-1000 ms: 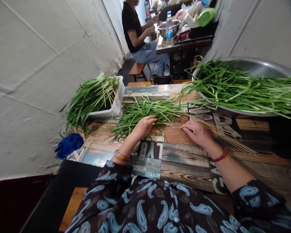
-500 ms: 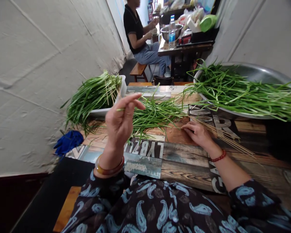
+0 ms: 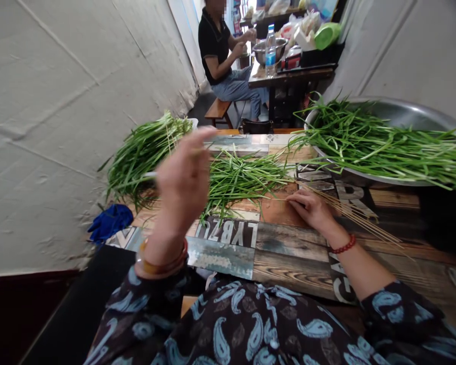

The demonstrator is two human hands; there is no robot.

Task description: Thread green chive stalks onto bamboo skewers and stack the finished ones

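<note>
White tub [image 3: 194,123] is holding leafy bunches [image 3: 137,152], loose greens [image 3: 247,175] are lying mid-way, sticks [image 3: 349,213] and a loaded basin [image 3: 406,112] are sitting right, probably all for easy reach. Left hand [image 3: 184,177] is hovering half-curled (blurred, can't tell any hold); right hand [image 3: 309,208], fingertips together, is pinching a thin strand [image 3: 281,199] beside the loose greens.

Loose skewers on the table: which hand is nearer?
Right. The right hand is right beside the skewers, at their left end; the left hand, blurred, is raised farther left, with the loose greens between it and them.
</note>
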